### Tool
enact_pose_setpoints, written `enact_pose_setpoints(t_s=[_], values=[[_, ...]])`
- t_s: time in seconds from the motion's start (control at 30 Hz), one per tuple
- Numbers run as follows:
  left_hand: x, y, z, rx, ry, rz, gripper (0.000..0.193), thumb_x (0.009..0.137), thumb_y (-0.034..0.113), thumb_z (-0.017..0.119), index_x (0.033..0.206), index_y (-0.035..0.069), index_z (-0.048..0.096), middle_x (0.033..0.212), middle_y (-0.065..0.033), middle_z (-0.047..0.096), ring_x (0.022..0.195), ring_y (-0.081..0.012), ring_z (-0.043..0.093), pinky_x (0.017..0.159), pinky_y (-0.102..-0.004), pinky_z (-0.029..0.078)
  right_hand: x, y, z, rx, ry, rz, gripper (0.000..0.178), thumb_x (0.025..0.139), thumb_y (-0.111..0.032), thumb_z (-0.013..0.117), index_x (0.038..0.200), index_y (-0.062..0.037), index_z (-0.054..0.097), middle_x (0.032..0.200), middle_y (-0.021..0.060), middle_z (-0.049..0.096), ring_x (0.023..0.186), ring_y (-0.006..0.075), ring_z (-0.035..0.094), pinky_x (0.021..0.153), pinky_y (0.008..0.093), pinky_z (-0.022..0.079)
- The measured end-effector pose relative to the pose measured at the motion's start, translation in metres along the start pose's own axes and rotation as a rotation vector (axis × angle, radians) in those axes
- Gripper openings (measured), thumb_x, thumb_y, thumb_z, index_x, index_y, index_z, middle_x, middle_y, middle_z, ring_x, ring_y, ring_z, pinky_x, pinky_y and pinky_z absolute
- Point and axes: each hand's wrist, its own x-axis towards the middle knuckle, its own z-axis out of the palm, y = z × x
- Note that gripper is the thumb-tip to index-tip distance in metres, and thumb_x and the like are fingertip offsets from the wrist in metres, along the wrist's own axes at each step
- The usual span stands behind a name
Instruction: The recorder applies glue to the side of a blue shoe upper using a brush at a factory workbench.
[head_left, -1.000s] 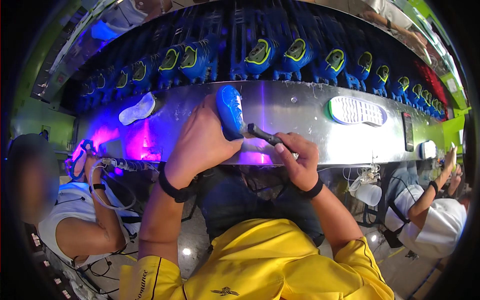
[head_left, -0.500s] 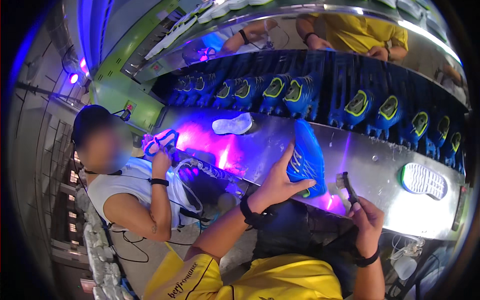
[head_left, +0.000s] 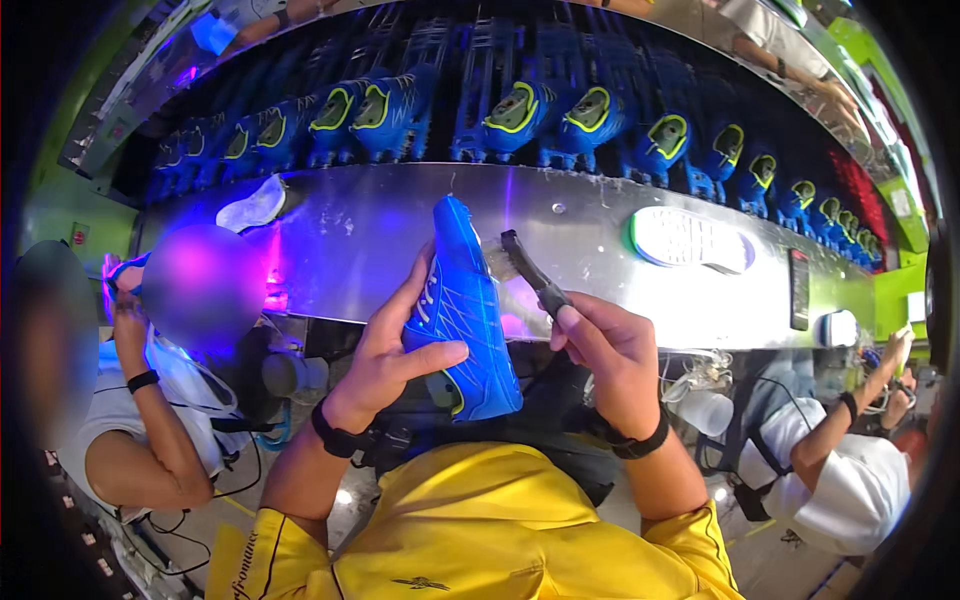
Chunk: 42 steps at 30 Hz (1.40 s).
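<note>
- My left hand (head_left: 385, 362): grasping. The thumb lies across the side of the blue shoe (head_left: 465, 325); the fingers support it on the lace side.
- My right hand (head_left: 615, 350): grasping. The thumb and fingers pinch the lower end of the brush (head_left: 532, 272).
- Blue shoe: held in the air, turned on its side, toe pointing away from me and heel toward me. The forward part appears over the near part of the counter (head_left: 370, 215); the heel appears over my lap.
- Brush: dark, curved handle, tilted up and to the left. The pale bristles face the sole side of the blue shoe, at its forward half. I cannot tell whether they touch.
- Counter: bare metal, with a white sole (head_left: 690, 240) to the right and a pale sole (head_left: 252, 205) to the left, well apart.
- Dark flat device (head_left: 799, 290): on the counter, right of the white sole.
- Row of shoes (head_left: 590, 108): blue with yellow-green collars, on dark supports beyond the counter.
- White tub (head_left: 705, 412): just below the counter's near edge, right of my right hand.
</note>
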Motion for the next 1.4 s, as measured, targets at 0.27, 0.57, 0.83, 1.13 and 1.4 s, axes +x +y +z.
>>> enact_pose_setpoints(t_s=[0.27, 0.57, 0.83, 1.13, 1.4], values=[[-0.021, 0.010, 0.012, -0.108, -0.017, -0.036, 0.106, 0.090, 0.012, 0.085, 0.172, -0.004, 0.019, 0.167, -0.0113, 0.041, 0.148, -0.0190, 0.045, 0.123, -0.0365, 0.038, -0.052, 0.016, 0.000, -0.285, 0.116, -0.205, 0.022, 0.099, -0.010, 0.075, 0.114, 0.0064, 0.076, 0.082, 0.0105, 0.072, 0.072, 0.0167, 0.065, 0.071, 0.0299, 0.050], [-0.031, 0.020, 0.013, 0.012, -0.097, 0.004, 0.106, 0.089, 0.014, 0.086, 0.172, -0.003, 0.021, 0.163, -0.0105, 0.046, 0.146, -0.0177, 0.047, 0.123, -0.0355, 0.038, -0.046, -0.004, 0.001, -0.511, 0.199, -0.412, 0.018, 0.098, -0.009, 0.073, 0.112, 0.0034, 0.075, 0.078, 0.0152, 0.064, 0.065, 0.0256, 0.061, 0.062, 0.0340, 0.045], [-0.036, 0.025, 0.011, -0.025, -0.074, -0.039, 0.107, 0.088, 0.012, 0.087, 0.171, -0.003, 0.022, 0.162, -0.0103, 0.046, 0.146, -0.0171, 0.047, 0.124, -0.0346, 0.036, -0.062, -0.002, -0.005, -0.558, 0.106, -0.600, 0.018, 0.097, -0.008, 0.073, 0.111, 0.0022, 0.076, 0.075, 0.0139, 0.060, 0.058, 0.0265, 0.056, 0.057, 0.0348, 0.043], [-0.035, 0.029, 0.012, -0.004, -0.030, -0.031, 0.096, 0.091, 0.013, 0.084, 0.169, -0.004, 0.030, 0.152, -0.0095, 0.057, 0.136, -0.0158, 0.057, 0.118, -0.0330, 0.043, -0.066, -0.008, -0.005, -0.561, 0.078, -0.445, 0.018, 0.097, -0.006, 0.073, 0.112, 0.0038, 0.075, 0.075, 0.0126, 0.061, 0.058, 0.0225, 0.056, 0.057, 0.0324, 0.043], [-0.029, 0.031, 0.005, -0.131, 0.071, -0.070, 0.087, 0.093, 0.007, 0.079, 0.167, -0.001, 0.034, 0.142, -0.0097, 0.066, 0.124, -0.0168, 0.066, 0.110, -0.0327, 0.051, -0.076, -0.011, -0.016, -0.541, -0.060, -0.387, 0.023, 0.094, -0.009, 0.076, 0.110, 0.0071, 0.076, 0.077, 0.0138, 0.066, 0.062, 0.0225, 0.061, 0.060, 0.0332, 0.047]])
